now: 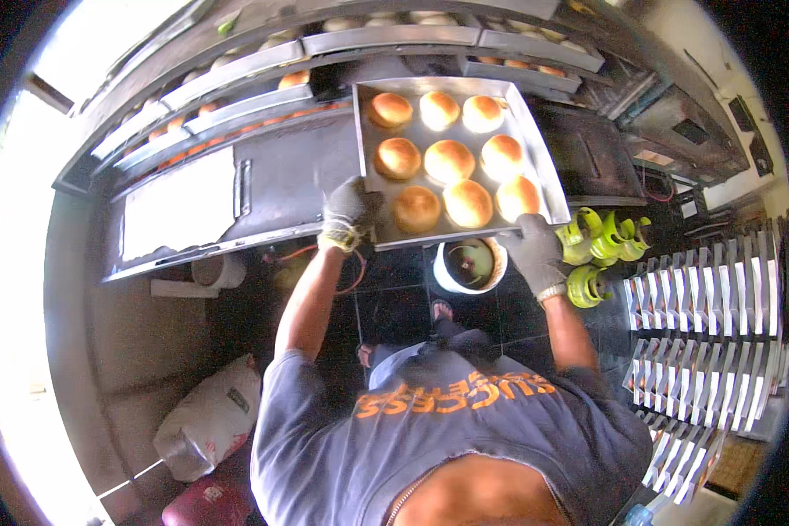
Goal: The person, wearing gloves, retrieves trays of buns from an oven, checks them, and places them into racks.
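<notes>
I hold a square metal baking tray point(536, 145) in front of me, with several round golden-brown buns point(449, 163) in rows on it. My left hand point(349, 213), in a dark grey glove, grips the tray's near left corner. At the near right corner, my right hand point(535, 252), also gloved, is closed on the rim, its fingertips partly hidden. The tray's far part overlaps the front of a dark oven point(302, 167). Behind it, more trays point(394, 37) of buns stand on the oven's shelves.
An oven door point(180, 203) lies folded down at left. A white bucket point(441, 277) stands below the tray. Green gas cylinders point(589, 287) are on the floor at right, near stacked metal trays point(701, 294). A white sack point(209, 416) leans at lower left.
</notes>
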`<state>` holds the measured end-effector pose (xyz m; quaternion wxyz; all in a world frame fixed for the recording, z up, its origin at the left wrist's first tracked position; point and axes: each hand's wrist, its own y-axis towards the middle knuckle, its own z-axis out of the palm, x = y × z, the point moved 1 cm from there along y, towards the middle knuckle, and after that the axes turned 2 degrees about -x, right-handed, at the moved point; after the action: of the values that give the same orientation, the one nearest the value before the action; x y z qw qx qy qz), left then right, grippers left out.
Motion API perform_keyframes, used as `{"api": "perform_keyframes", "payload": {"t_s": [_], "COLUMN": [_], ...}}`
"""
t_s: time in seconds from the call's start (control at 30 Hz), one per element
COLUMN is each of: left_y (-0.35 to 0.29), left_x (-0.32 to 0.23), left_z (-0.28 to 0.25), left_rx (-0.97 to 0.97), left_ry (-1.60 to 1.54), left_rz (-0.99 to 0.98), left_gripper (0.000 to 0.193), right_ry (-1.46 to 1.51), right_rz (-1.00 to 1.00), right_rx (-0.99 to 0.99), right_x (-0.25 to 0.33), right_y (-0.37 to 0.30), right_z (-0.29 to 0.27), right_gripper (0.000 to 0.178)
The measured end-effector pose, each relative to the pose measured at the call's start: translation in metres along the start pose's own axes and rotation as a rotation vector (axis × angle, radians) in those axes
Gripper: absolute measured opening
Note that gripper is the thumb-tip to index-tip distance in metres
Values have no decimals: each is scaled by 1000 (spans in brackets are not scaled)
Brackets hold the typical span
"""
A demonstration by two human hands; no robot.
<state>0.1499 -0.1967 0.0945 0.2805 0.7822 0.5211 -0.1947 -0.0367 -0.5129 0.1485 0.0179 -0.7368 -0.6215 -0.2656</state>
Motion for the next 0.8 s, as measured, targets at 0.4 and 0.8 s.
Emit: {"api": "perform_keyframes", "payload": {"t_s": [0.4,0.8], "left_y": [93,-166], "left_x": [-176,-39], "left_z": [199,31], "left_rx": [-21,-142], "left_ry": [-483,-601], "left_rz": [-22,-403], "left_gripper": [42,45], "right_ry": [-106,412], "right_rz": [35,-88], "right_rx": [-221,246], "right_x": [-240,1], "right_y": [60,-78], "right_z": [-70,134], "right_gripper": [42,22]}}
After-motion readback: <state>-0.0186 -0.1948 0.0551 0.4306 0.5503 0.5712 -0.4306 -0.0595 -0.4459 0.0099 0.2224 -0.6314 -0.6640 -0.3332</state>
